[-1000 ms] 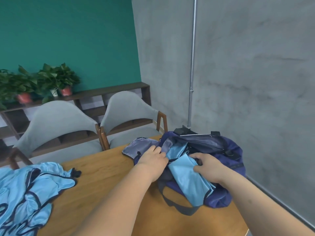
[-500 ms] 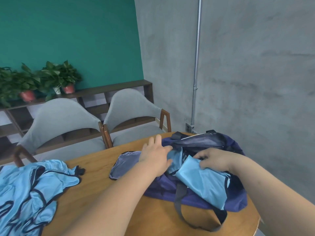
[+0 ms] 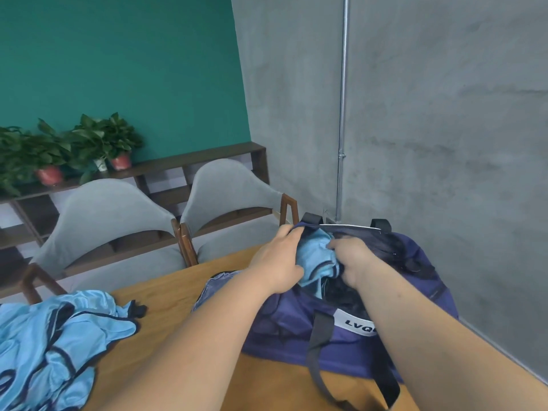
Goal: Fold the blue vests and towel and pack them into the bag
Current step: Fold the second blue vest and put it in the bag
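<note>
Since half a second ago the light blue vest (image 3: 314, 258) has gone from hanging over the near side of the bag (image 3: 290, 330) to sitting bunched in its open mouth, and a white label (image 3: 354, 321) on the bag's near side has come into sight. From the head camera I read "LVQ" on it in dark slanted capitals; the right forearm covers the rest of the word. Left hand (image 3: 277, 261) has left the flap where it lay flat and reaches over the far left end of the opening, with its fingers curled over the bag's rim and gripping it. Right hand (image 3: 354, 264) is at the mouth of the bag, knuckles up, with thumb and fingers closed on the crumpled cloth of the vest. Both forearms stretch forward from the bottom of the view. A dark strap (image 3: 318, 345) hangs down the bag's near side. The bag stands on the right part of the wooden table (image 3: 178, 298), close to the concrete wall. A loose pile of vests (image 3: 53, 345), light blue with dark trim, lies unfolded at the table's left edge, well apart from the bag. Behind the table are two grey chairs (image 3: 109, 221), and potted plants (image 3: 100, 143) stand on a dark shelf (image 3: 189, 161).
</note>
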Demonstrator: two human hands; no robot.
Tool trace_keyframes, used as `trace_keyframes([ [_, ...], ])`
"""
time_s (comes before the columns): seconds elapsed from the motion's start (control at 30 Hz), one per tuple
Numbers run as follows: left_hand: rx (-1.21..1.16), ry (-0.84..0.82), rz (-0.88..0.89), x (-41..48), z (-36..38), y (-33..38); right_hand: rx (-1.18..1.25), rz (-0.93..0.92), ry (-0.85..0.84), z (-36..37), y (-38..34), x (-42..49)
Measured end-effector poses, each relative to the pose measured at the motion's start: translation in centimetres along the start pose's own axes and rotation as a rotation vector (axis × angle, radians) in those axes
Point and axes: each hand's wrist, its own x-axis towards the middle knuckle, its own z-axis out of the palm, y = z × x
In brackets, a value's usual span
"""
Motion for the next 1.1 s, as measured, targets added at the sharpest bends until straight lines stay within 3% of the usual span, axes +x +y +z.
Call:
trace_keyframes([
  [0.07, -0.009, 0.0, 0.019, 0.2, -0.2, -0.2, -0.148, -0.075, -0.007, 1.0, 1.9, 0.3],
  [0.17, 0.023, -0.019, 0.045, 0.0, -0.1, -0.4, -0.603, -0.126, 0.017, 1.3, 4.3, -0.7],
  [0.2, 0.034, -0.029, 0.052, -0.1, 0.0, -0.5, -0.635, -0.127, 0.034, 1.3, 4.7, -0.7],
  [0.3, 0.052, -0.031, 0.07, -0.5, 0.3, -0.7, -0.469, -0.134, 0.094, 2.3, 4.3, -0.4],
  [0.43, 0.018, -0.034, 0.052, -0.5, 0.0, -0.7, -0.188, -0.076, 0.03, 3.5, 5.0, 0.6],
  [0.47, 0.015, -0.038, 0.052, -0.6, 0.0, -0.6, -0.265, -0.094, 0.052, 3.3, 5.4, 0.9],
  [0.63, 0.059, -0.066, 0.052, -1.0, 0.3, -0.5, -1.174, -0.272, 0.218, 2.4, 5.2, -1.2],
  [0.7, 0.052, -0.047, 0.046, -1.0, 0.3, -0.6, -1.408, -0.418, 0.281, 2.5, 4.1, -1.9],
  [0.73, 0.045, -0.042, 0.046, -1.0, 0.3, -0.6, -1.473, -0.547, 0.271, 2.7, 3.6, -2.3],
  [0.8, 0.032, -0.048, 0.049, -1.0, 0.2, -0.6, -1.504, -0.705, 0.055, 2.8, 3.3, -2.3],
  [0.9, 0.033, -0.044, 0.046, -0.9, 0.2, -0.4, -1.601, -0.55, -0.314, 1.9, 5.0, -1.6],
  [0.97, 0.018, -0.046, 0.054, -1.0, 0.4, -0.5, -1.586, -0.409, -0.361, 1.4, 7.1, -0.7],
  [1.1, 0.041, -0.065, 0.032, -1.0, 0.8, -0.8, -1.483, -0.412, -0.287, 2.1, 8.6, -0.1],
])
